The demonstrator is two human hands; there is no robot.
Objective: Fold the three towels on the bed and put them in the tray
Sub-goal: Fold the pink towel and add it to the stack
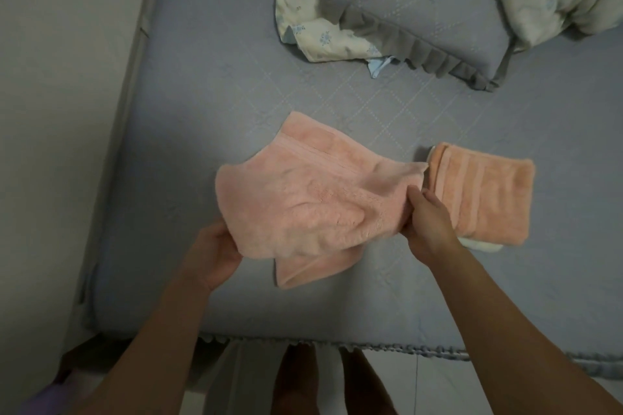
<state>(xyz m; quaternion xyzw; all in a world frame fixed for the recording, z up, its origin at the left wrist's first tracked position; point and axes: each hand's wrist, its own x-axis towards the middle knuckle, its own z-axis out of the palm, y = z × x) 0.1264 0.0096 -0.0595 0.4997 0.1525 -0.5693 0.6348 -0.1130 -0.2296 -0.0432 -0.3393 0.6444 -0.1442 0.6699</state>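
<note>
Pink towel (pixel 310 199), centre of the bed (pixel 209 84), lifted by both hands — left hand (pixel 215 246) gripping its 8 o'clock edge, right hand (pixel 426 212) pinching its 3 o'clock edge. At 3 o'clock — folded orange towel (pixel 485 192) lying atop a white towel (pixel 482 245).

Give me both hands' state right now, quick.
Left hand: grips the pink towel at its left edge.
Right hand: pinches the same towel's right edge.

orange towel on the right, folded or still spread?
Folded: the orange towel lies as a compact rectangle with stacked layers along its left edge, beside the right hand.
</note>
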